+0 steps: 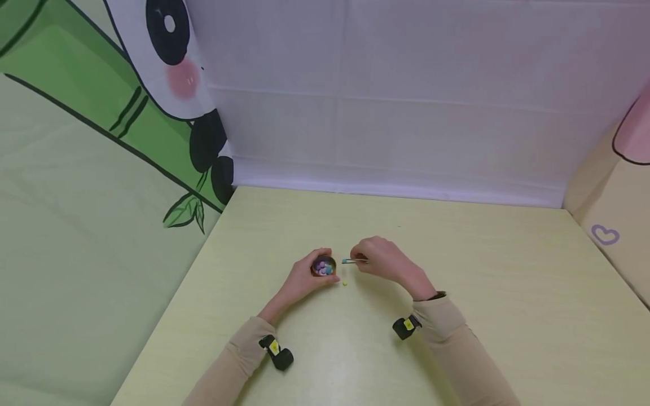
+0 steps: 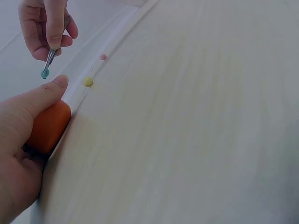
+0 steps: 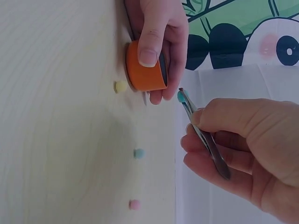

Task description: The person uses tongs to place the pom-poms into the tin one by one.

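- While the left hand [image 1: 304,277] wraps round the small orange cup [image 3: 145,72], it pins that cup to the desk [image 1: 457,338], thumb curled over the near wall and fingers [image 3: 173,56] round the far side, seemingly so the cup cannot skid or tip.
- Inside the cup sits a heap of coloured beads [image 1: 323,268], pink, purple and blue from the head view, so the steadying grip looks meant to keep the load put.
- Over on the right, the right hand [image 1: 383,260] pinches a pair of metal tweezers [image 3: 205,137] between thumb and curled fingers, squeezed nearly closed.
- At the tweezer tips there is a teal bead [image 3: 181,96], clamped and raised just beside the cup's rim on its right side, not yet over the opening as far as the wrist views show.
- A yellow bead [image 1: 345,283] lies loose on the desk just near of the cup, close to its base but apart from it.
- Two more loose ones show in the right wrist view: a pale blue bead [image 3: 138,153] and a pink bead [image 3: 134,204], both farther from the cup, lying apart from each other on the desk.
- Both hands work close together at mid-desk, the cup's mouth turned up toward the tweezers.
- Behind stands a white backdrop [image 1: 406,101], with a panda print [image 1: 167,62] to the left.
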